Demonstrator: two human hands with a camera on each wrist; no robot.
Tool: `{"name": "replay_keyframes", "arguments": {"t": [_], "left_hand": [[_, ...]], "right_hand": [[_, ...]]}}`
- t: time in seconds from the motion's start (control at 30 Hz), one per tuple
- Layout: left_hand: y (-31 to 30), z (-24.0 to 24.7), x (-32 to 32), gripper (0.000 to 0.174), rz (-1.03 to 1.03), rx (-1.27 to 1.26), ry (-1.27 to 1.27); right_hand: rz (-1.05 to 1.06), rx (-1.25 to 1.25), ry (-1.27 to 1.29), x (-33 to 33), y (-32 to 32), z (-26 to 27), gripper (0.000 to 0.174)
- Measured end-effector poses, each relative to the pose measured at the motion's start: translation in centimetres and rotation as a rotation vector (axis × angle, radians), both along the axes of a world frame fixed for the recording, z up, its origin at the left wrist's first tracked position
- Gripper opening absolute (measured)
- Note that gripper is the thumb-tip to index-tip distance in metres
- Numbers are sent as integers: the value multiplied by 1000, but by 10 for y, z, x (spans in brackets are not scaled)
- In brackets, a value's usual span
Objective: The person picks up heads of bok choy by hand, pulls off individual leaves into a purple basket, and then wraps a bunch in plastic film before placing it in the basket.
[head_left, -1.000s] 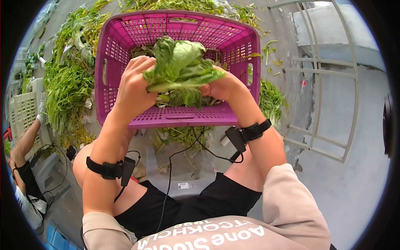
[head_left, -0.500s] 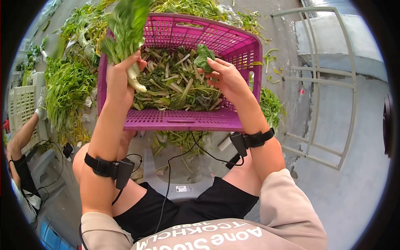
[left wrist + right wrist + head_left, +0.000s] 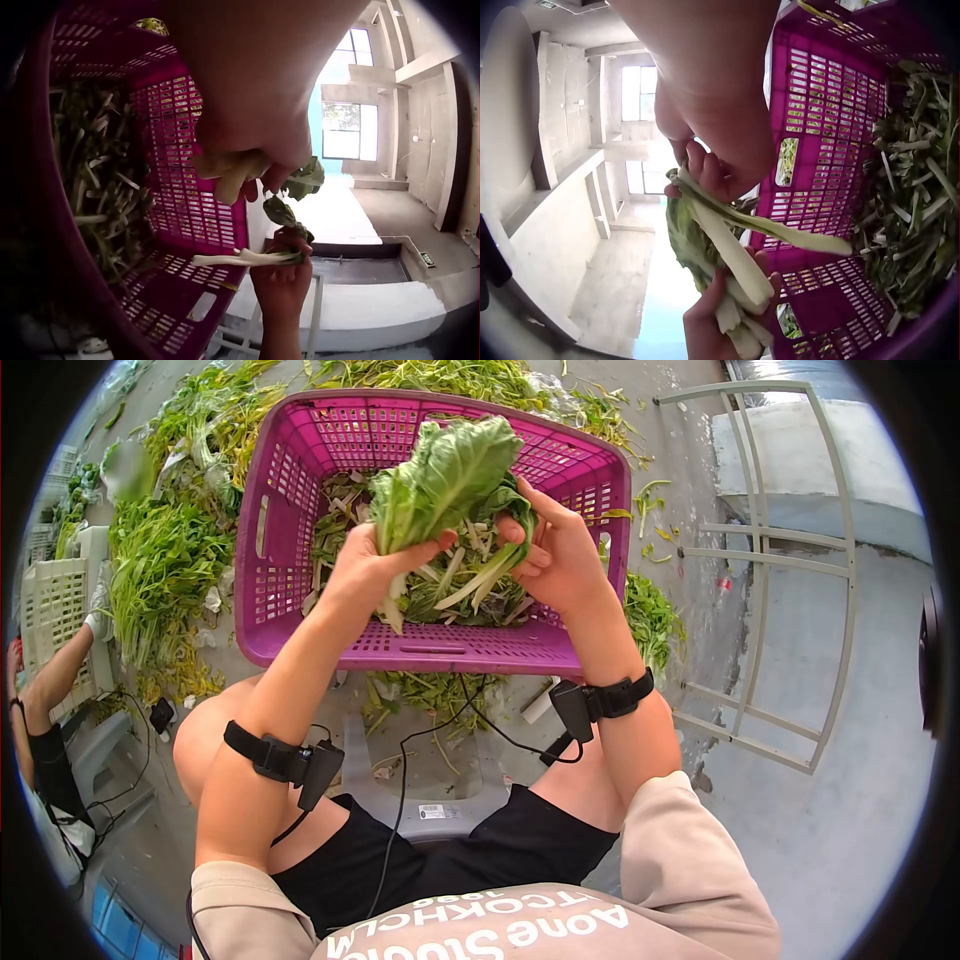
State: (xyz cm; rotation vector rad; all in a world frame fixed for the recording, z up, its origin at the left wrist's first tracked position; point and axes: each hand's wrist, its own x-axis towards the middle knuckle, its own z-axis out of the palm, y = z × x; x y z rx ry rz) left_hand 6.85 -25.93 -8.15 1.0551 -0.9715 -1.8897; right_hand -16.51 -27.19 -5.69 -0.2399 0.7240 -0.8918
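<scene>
In the head view my left hand [image 3: 365, 568] grips a head of leafy greens [image 3: 440, 475] around its pale stalks, leaves pointing up and away. Close on its right, my right hand [image 3: 568, 565] pinches loose leaves with long pale stalks [image 3: 487, 573], fingers curled over the dark leafy part. Both hands are above a purple basket [image 3: 255, 575] strewn inside with leaf and stalk trimmings [image 3: 335, 545]. From the right wrist, two thin stalks [image 3: 780, 232] slant down out of the right hand, overlapping the cut white base of the head.
Heaps of greens [image 3: 165, 585] cover the floor on the left and behind the basket. A pale metal frame [image 3: 850, 575] stands at right. Another person's arm [image 3: 60, 670] reaches to a cream crate [image 3: 60, 620] at far left. A cable [image 3: 403, 780] runs between my legs.
The hands worked together on the greens, then parted, the left holding the head out left. Now the left hand is back beside the right, which holds loose leaves with long stalks.
</scene>
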Motion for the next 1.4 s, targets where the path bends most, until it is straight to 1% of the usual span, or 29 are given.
{"name": "replay_keyframes", "arguments": {"t": [0.03,0.07,0.13,0.2,0.23,0.27,0.3,0.33,0.37,0.43,0.47,0.5,0.57,0.63,0.67,0.73,0.83,0.87,0.9,0.97,1.07,1.1,1.17,1.2,1.27,1.3,1.33,1.37,1.4], "left_hand": [[3,2,-3,35,-27,31,41],[5,-5,-5,44,-85,-58,13],[8,-10,-12,45,-124,-17,33],[12,-11,-13,45,-132,33,114],[13,-12,-19,44,-103,43,171],[10,-11,-20,41,-156,54,62],[9,-20,-24,40,-133,36,6],[7,-7,-20,39,-178,149,-17],[11,-2,-19,40,-101,111,73],[10,-2,-17,49,-37,-8,16],[9,-6,-20,49,-60,64,68],[11,-4,-19,46,-52,100,155],[9,-1,-18,39,-88,62,23],[6,-20,-26,38,-89,16,-67],[9,-20,-28,39,-66,31,-35],[12,-18,-26,40,-37,42,13],[6,-26,-31,39,-1,-10,9],[5,-23,-30,37,-20,51,50],[4,-21,-27,36,-43,110,84],[4,-20,-28,33,-39,100,63],[5,-21,-29,30,-17,103,41],[5,-22,-30,28,1,112,38],[-1,-29,-32,28,-8,101,144],[2,-24,-29,29,20,99,109],[2,-15,-21,33,24,108,105],[-1,-31,-28,34,75,-2,-76],[-5,-36,-24,32,24,-81,-168],[-2,-47,-22,29,37,-21,71],[4,9,-1,29,-62,208,-74]], "right_hand": [[-11,1,-32,5,1,-1,32],[-22,2,-64,8,3,-2,33],[-71,64,-126,14,6,-1,32],[-116,78,45,17,5,2,30],[-130,32,199,13,4,0,29],[-92,-64,26,4,1,-13,28],[-205,-27,407,19,2,1,28],[-104,-112,139,12,3,2,28],[-133,-79,193,20,4,9,28],[-6,-220,83,-22,-1,-40,32],[11,-231,59,-30,-2,-47,32],[-3,-209,48,-35,-3,-51,33],[10,-202,16,-32,-2,-48,34],[-102,-106,237,-21,-2,-44,33],[-69,-118,211,-10,0,-37,33],[-183,-22,417,10,4,-17,29],[-32,-158,339,-24,-6,-41,26],[-98,-135,378,-25,-7,-44,24],[-98,-137,382,-27,-9,-46,24],[-60,-222,413,-29,-10,-48,23],[-36,-257,443,-43,-15,-61,25],[-41,-257,450,-38,-13,-57,25],[-115,-166,504,-26,-7,-43,27],[-43,-231,452,-44,-9,-58,29],[-34,-222,452,-41,-7,-50,27],[-21,-213,440,-31,-8,-45,25],[-11,-300,573,-1,2,-25,23],[-17,-367,749,24,10,-6,21],[-37,-205,575,8,4,-11,19]]}}
